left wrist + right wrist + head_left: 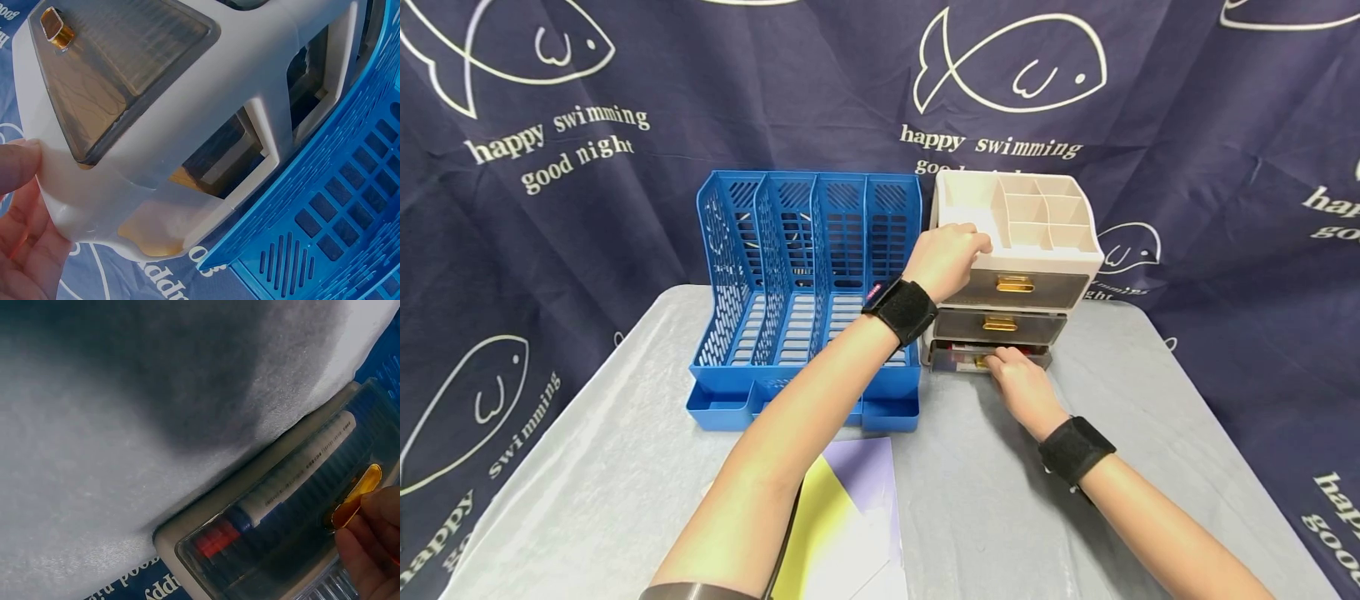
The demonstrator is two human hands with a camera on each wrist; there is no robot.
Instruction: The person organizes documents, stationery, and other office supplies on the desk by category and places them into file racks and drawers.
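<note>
A white desk organizer [1052, 262] with smoky see-through drawers stands at the back right. My left hand [950, 260] grips its upper left front edge; in the left wrist view the thumb and fingers [31, 231] hold the white rim. Lower down, my right hand [1025, 390] pinches the gold handle [357, 497] of the bottom drawer [947, 358], which sticks out a little from the organizer. Through that drawer's clear front, a white printed strip [300, 472] and a red part [217, 537] show; their exact kind is unclear.
A blue file rack [741, 375] with several slots and small front trays stands close beside the organizer's left side. Yellow, purple and white sheets [861, 475] lie on the grey tabletop [970, 500], partly under my left forearm. A dark fish-print curtain [820, 108] hangs behind.
</note>
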